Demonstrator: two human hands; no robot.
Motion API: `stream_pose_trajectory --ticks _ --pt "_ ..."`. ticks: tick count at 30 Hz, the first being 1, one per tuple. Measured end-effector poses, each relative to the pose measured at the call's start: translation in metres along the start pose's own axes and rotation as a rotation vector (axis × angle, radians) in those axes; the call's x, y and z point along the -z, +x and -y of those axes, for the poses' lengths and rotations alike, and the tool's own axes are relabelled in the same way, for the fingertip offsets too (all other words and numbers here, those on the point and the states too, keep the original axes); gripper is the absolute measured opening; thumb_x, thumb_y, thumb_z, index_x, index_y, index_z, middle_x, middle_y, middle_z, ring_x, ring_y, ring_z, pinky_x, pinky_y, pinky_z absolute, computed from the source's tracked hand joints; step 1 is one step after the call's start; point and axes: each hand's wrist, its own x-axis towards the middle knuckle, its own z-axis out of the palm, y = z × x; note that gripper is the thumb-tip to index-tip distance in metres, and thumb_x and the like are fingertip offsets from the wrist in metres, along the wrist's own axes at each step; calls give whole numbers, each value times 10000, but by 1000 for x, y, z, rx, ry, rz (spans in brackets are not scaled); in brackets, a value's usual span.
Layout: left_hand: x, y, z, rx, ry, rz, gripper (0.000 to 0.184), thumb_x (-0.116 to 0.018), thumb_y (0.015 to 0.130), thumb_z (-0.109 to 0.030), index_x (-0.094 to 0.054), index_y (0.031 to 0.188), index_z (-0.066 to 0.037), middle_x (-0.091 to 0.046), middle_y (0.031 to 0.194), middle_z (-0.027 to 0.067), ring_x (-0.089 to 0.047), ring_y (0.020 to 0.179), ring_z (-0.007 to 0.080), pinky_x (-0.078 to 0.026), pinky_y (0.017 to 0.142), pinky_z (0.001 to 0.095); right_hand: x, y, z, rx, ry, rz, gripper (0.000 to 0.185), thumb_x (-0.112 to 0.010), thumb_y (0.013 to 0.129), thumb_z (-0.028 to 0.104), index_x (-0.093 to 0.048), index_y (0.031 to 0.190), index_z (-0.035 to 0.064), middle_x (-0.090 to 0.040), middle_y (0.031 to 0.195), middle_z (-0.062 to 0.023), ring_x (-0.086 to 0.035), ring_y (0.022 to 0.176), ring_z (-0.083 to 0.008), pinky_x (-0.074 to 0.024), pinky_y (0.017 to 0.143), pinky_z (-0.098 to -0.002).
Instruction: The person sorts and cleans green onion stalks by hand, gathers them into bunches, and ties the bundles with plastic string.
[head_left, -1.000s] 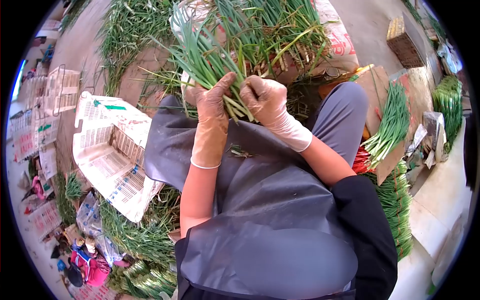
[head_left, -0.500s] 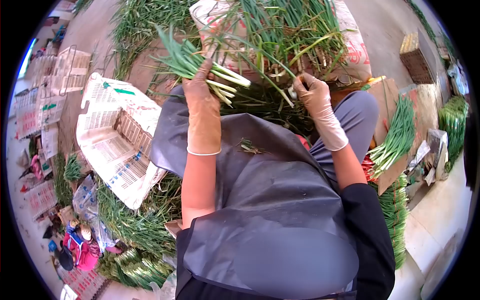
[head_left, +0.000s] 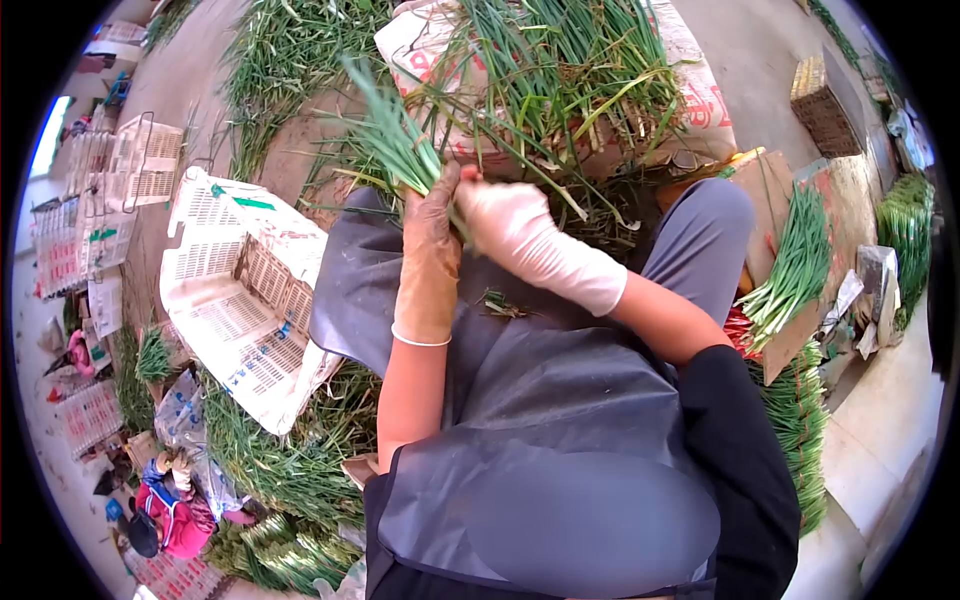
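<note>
My left hand point(head_left: 432, 218), in a soiled glove, is closed around a bunch of green onions point(head_left: 400, 145). The leaves point up and away to the left, and the lower stalks are mostly hidden behind my hands. Right against it, my gloved right hand point(head_left: 505, 225) has its fingers curled at the base of the bunch. Those fingers are smeared by motion, so what they grip does not show. Beyond both hands, a pile of loose green onions point(head_left: 570, 70) lies on a white sack point(head_left: 700, 95) with red print.
A white plastic crate point(head_left: 215, 285) stands tilted at left. Sorted green onions point(head_left: 795, 265) lie on cardboard point(head_left: 765, 190) at right, beside red ties point(head_left: 738, 330). More greens point(head_left: 290, 440) are heaped at lower left, where a person in pink point(head_left: 180, 520) sits. My apron point(head_left: 540, 370) covers my lap.
My right hand has moved left from the pile's edge to my left hand. The left hand, still holding the bunch, has shifted slightly right and down, and the leaves are now more upright.
</note>
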Motion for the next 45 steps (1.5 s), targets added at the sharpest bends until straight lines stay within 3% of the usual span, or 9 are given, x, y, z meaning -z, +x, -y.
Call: stream_pose_trajectory --ticks 4,11,15,28,30,36,39,41,45 --pt "29 -8 -51 18 207 -171 213 -629 790 -77 -538 965 2 -600 781 96 -557 620 155 -477 552 254 -2 -5 -29 146 820 -196 271 -595 805 291 -607 933 53 -607 786 -149 -604 737 -305 -486 644 -371" --pt "23 -28 -164 -441 -365 322 132 -429 929 -138 -450 892 -13 -480 672 29 -367 461 63 -381 452 216 -59 41 -82 -543 70 39 289 -624 804 287 -560 883 17 -618 729 -115 -594 593 -236 -473 549 -344" --pt "39 6 -114 -107 -371 220 231 -542 881 -174 -510 1028 1 -447 572 -13 -372 430 40 -346 435 196 -27 32 -69 -372 1427 141 200 -577 841 200 -560 882 4 -562 686 -8 -517 554 -60 -422 506 -206" --pt "-4 -11 2 297 -115 3 203 -676 765 -91 -600 941 -23 -634 793 79 -415 461 67 -354 419 188 13 -15 -60 -172 1608 458 208 -541 873 253 -572 907 50 -424 626 71 -340 513 -25 -262 460 -177" --pt "4 -6 3 296 -122 54 188 -659 771 -70 -598 942 -23 -631 785 77 -430 465 68 -358 419 180 4 -22 -47 -255 1761 461 234 -526 885 258 -593 870 34 -562 761 12 -491 729 -78 -398 669 -208" --pt "53 -8 -43 310 -170 174 351 -616 785 -57 -517 1108 37 -578 729 40 -450 478 61 -364 416 154 -5 -11 -109 -365 1301 8 252 -525 864 271 -601 861 31 -585 743 -54 -529 725 -147 -419 702 -274" --pt "59 -26 -82 180 -209 246 340 -576 806 -66 -487 1116 42 -566 828 72 -515 639 110 -443 528 188 -4 -12 -116 -378 -31 132 359 -533 816 341 -596 959 18 -611 968 -172 -559 973 -310 -438 811 -383" --pt "54 -35 -95 56 -148 138 288 -551 816 -81 -493 1071 41 -559 882 104 -551 798 164 -472 564 211 17 -8 -87 -310 519 109 472 -543 820 424 -573 1053 15 -584 1068 -162 -554 996 -268 -425 839 -354" --pt "13 -72 -87 256 276 85 232 -572 826 -151 -525 1025 -41 -562 683 36 -472 453 81 -389 415 176 18 17 -4 -168 1624 602 469 -594 833 329 -497 1140 -13 -596 1014 -122 -552 917 -173 -430 821 -305"
